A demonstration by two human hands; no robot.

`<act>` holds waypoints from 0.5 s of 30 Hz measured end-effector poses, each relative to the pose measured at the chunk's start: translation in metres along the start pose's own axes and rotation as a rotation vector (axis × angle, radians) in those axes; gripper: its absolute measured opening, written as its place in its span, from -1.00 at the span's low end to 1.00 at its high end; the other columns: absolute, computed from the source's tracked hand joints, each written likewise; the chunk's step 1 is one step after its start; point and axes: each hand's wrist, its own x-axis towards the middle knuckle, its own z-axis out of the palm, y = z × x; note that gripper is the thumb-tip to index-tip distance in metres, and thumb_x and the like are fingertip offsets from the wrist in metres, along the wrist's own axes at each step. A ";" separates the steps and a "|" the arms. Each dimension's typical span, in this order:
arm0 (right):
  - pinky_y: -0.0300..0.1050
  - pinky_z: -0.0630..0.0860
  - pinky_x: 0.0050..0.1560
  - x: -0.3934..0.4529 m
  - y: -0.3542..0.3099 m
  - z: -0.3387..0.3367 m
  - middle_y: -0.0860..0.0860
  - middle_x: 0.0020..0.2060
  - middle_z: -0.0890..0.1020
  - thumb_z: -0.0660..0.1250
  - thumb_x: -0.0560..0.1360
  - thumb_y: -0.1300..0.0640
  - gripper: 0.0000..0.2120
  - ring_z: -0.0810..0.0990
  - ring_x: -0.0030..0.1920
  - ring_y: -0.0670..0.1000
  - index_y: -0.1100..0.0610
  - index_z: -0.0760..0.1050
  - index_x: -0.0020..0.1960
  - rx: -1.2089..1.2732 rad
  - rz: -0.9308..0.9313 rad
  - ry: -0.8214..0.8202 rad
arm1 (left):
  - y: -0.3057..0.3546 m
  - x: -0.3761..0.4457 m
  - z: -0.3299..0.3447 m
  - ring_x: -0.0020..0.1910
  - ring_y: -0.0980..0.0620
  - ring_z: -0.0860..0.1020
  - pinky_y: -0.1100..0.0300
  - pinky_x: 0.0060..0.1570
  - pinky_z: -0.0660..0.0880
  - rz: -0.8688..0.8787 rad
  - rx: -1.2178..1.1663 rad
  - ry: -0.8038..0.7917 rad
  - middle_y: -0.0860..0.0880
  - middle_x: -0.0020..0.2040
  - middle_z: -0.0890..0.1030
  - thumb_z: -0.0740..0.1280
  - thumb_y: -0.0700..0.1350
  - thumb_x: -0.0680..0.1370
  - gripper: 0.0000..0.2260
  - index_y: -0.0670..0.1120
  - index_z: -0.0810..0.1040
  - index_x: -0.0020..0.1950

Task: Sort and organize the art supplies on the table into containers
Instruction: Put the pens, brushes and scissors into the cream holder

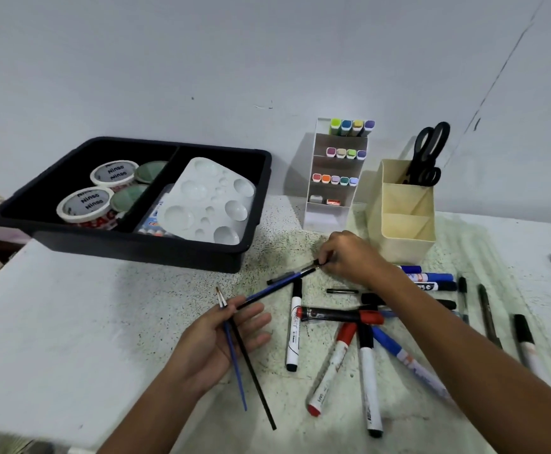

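Two paintbrushes (234, 348) lie gripped in my left hand (221, 342); my right hand (349, 257) pinches a third brush (280, 285); bare surface (71, 306) spreads toward its left edge.

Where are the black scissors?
In the head view, the black-handled scissors stand at the far right, handles up, in the back compartment of the cream plastic organizer box, beside the white tiered marker rack.

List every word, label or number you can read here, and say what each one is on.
"Ninso": repeated across the top of the rear tape roll in the black tray.
"Ninso": repeated likewise on the front tape roll.
Red lettering on the front roll's side: cut off, not readable.
Print on the white marker and the other markers: too small and blurred.
Label in the marker rack: unreadable.
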 end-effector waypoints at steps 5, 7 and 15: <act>-0.01 0.33 0.26 0.002 0.002 0.003 -0.05 0.14 0.60 0.39 0.49 0.15 -0.75 0.43 0.22 -0.03 0.03 0.61 0.17 0.032 0.005 0.004 | -0.001 0.002 0.001 -0.16 -0.22 0.69 -0.09 -0.33 0.63 -0.008 -0.004 0.006 -0.33 0.03 0.64 0.10 -0.23 0.66 -0.77 -0.26 0.48 0.20; 0.02 0.29 0.28 0.002 0.003 0.005 -0.04 0.11 0.60 0.41 0.48 0.12 -0.77 0.42 0.23 -0.01 0.03 0.62 0.13 0.013 0.009 0.032 | -0.001 0.002 0.001 -0.16 -0.22 0.69 -0.08 -0.32 0.63 -0.003 0.000 0.008 -0.33 0.03 0.64 0.10 -0.21 0.67 -0.77 -0.25 0.48 0.22; -0.11 0.31 0.01 0.001 0.010 0.008 -0.13 -0.10 0.49 0.44 0.45 0.12 -0.91 0.41 0.08 -0.07 0.02 0.63 -0.04 -0.001 0.000 0.054 | 0.001 -0.002 0.005 -0.15 -0.25 0.68 -0.10 -0.31 0.63 -0.034 -0.026 -0.008 -0.35 0.03 0.64 0.10 -0.26 0.65 -0.81 -0.25 0.44 0.18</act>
